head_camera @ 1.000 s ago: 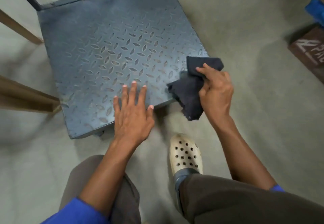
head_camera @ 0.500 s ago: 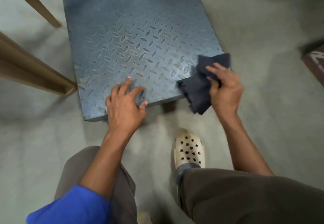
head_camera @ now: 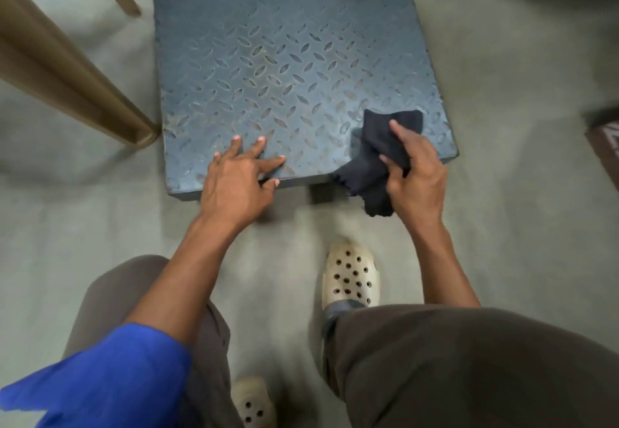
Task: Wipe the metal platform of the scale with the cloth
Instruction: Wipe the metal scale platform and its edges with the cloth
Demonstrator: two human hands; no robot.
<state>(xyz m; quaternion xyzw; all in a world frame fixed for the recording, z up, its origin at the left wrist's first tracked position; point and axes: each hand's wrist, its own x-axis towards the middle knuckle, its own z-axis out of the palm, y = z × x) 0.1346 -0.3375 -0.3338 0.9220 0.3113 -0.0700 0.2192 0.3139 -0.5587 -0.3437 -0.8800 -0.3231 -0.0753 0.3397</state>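
I am counting one metal platform (head_camera: 284,59), one dark cloth (head_camera: 378,163), one left hand (head_camera: 234,186) and one right hand (head_camera: 418,176), making two. I am also seeing two cream clogs (head_camera: 350,280), two wooden beams (head_camera: 67,69), one blue sleeve (head_camera: 110,377), and one dark item (head_camera: 606,146) cut off at the right edge.

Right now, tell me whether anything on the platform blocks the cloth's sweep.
Only the left hand: it rests on the near edge of the platform, left of the cloth, which the right hand grips at the near right corner. Nothing else visible lies on the plate.
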